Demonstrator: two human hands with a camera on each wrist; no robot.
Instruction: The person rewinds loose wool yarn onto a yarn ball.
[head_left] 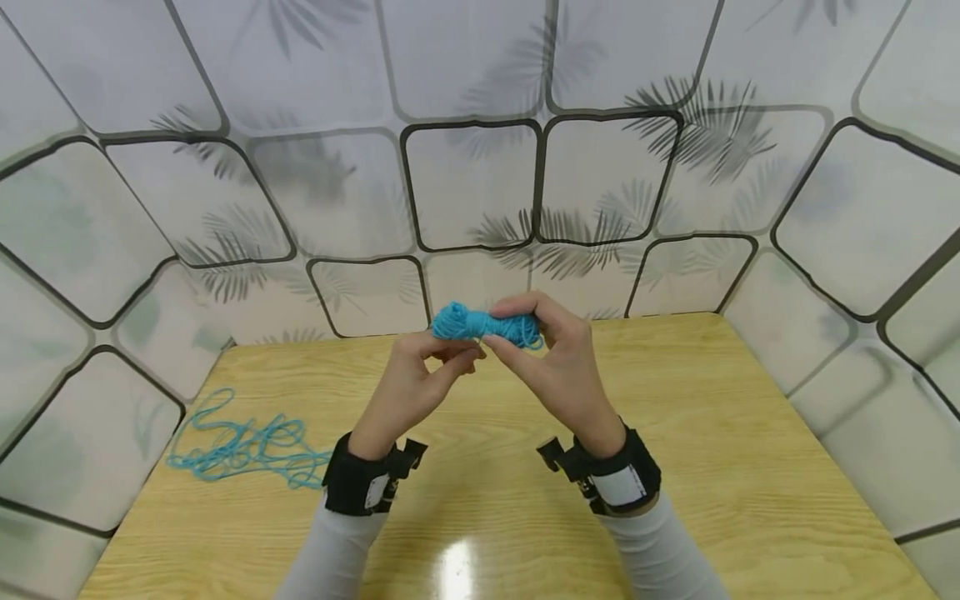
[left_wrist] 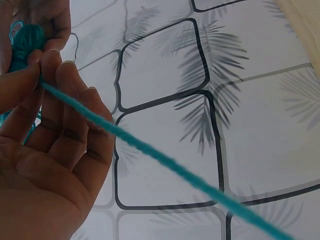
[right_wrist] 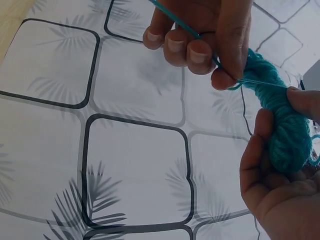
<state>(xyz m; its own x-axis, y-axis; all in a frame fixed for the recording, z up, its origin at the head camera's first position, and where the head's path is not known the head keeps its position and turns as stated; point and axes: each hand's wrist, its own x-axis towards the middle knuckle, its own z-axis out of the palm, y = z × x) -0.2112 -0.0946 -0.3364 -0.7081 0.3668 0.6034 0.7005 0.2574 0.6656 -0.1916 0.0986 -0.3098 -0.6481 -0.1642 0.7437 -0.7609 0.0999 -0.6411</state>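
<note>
A blue bundle of yarn (head_left: 477,322), wrapped round its middle, is held up over the far part of the table. My right hand (head_left: 564,360) grips its right end between thumb and fingers. At the left end, my left hand (head_left: 411,382) pinches a strand of yarn (left_wrist: 165,159) between thumb and forefinger. The right wrist view shows that strand running taut from the pinch to the bundle (right_wrist: 280,112), by the right thumb. From the left fingers the other way, the strand slants off past the left palm.
A loose tangle of blue yarn (head_left: 258,450) lies on the left of the wooden table (head_left: 720,450). Behind and at both sides stands a pale cloth (head_left: 480,183) with dark outlines and leaf prints. Black straps (head_left: 618,475) go round both wrists.
</note>
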